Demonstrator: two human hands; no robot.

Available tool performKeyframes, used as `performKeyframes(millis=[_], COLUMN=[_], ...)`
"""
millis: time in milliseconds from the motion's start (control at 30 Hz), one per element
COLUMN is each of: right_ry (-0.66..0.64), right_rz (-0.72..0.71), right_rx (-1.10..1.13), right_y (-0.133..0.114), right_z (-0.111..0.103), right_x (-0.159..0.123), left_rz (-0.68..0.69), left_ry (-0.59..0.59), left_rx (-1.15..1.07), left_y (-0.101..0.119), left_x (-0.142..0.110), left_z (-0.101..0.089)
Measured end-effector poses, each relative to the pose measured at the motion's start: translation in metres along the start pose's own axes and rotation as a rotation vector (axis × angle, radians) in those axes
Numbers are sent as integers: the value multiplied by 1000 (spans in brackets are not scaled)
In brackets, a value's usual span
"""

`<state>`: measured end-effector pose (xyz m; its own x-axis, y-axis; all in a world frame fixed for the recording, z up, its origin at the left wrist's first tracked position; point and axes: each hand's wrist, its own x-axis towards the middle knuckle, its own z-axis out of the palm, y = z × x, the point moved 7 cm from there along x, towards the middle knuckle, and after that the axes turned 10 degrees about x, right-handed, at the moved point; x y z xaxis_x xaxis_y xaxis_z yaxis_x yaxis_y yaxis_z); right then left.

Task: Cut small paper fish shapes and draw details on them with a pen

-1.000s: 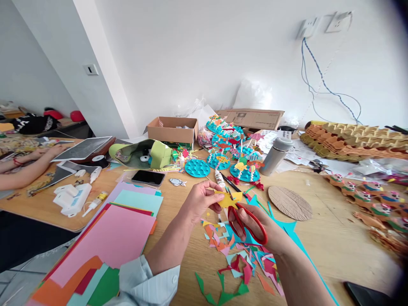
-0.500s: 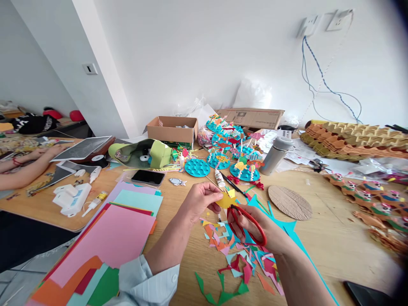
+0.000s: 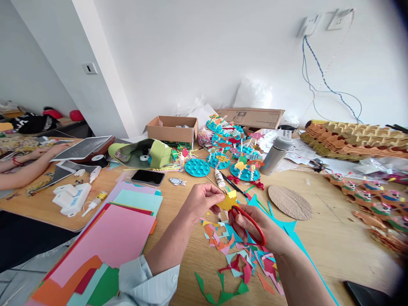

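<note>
My left hand [image 3: 200, 202] pinches a small yellow paper shape [image 3: 227, 201] above the wooden table [image 3: 331, 242]. My right hand [image 3: 258, 229] grips red-handled scissors [image 3: 248, 221], whose blades meet the yellow shape's lower edge. Below both hands lies a heap of coloured paper scraps [image 3: 239, 255]. A teal sheet [image 3: 290, 229] lies under my right wrist.
A stack of coloured paper sheets [image 3: 108, 238] lies at the left. A black phone [image 3: 148, 177], glue bottle [image 3: 219, 178], teal craft discs [image 3: 223, 153], grey flask [image 3: 276, 155], cardboard oval [image 3: 289, 202] and boxes [image 3: 172, 128] sit farther back. Another person's arms [image 3: 25, 168] rest at the far left.
The yellow shape has been turned in my left hand and looks smaller. The scissors shifted slightly up and left against it.
</note>
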<state>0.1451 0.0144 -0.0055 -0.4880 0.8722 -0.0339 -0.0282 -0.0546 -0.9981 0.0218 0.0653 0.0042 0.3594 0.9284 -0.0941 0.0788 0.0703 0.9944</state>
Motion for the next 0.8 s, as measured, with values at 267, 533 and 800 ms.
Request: performKeyframes(millis=[267,533,800], right_ry=[-1,-19,-3], right_rz=[-4,-36,-43], right_rx=[14,30,-14], right_y=[2,1,3], right_z=[2,4,2], right_x=[1,3,3], left_rz=[0,61,41], left_ry=[6,92,149], left_rx=[18,14,-17], left_y=[4,5,4], left_x=[-3,0,-1], left_z=[2,-2,0])
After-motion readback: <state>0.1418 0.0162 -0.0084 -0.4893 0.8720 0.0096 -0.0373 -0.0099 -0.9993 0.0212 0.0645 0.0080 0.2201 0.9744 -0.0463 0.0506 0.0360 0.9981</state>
